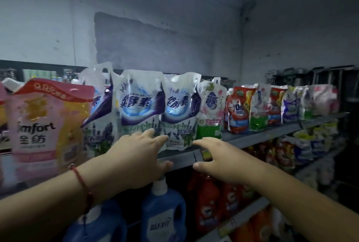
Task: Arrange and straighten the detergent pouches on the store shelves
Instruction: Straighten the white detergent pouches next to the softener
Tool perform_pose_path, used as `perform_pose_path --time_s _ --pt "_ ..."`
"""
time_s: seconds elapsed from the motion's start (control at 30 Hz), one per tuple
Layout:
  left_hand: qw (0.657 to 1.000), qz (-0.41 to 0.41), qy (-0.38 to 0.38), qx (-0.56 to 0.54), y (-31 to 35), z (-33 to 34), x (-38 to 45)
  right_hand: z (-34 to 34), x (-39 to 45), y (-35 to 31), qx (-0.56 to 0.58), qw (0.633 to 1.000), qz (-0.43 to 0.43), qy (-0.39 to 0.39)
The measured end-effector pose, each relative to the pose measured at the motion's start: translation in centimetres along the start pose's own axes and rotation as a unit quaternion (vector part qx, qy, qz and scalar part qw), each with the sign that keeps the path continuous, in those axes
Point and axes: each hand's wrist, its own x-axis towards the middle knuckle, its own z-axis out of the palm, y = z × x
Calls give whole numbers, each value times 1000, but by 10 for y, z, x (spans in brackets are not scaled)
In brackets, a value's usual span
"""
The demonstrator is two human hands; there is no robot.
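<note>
Grey-painted metal top shelf runs from left foreground to right background, carrying one row of upright plastic detergent pouches. Largest in view is the pink and yellow softener pouch at the left end, standing upright. To its right stand three white and purple lavender-print pouches: the left white-purple pouch leans rightward, the middle white-purple pouch and the right white-purple pouch stand side by side, touching. Next right is a white and green floral pouch, then a red pouch and further mixed pouches, blurred. On the shelf below stand blue plastic bottles with white caps and red bottles.

Left hand, red string bracelet on its wrist, is spread open, fingertips against the lower front of the middle white-purple pouch, thumb at the shelf edge. Right hand is open, gripping nothing, fingertip at the lower right corner of the right white-purple pouch; contact there cannot be confirmed.
</note>
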Motion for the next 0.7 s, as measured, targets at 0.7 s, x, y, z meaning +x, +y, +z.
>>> perform_pose_path --time_s 0.7 --pt "968 -147 160 -129 50 94 167 49 174 127 445 895 -41 -5"
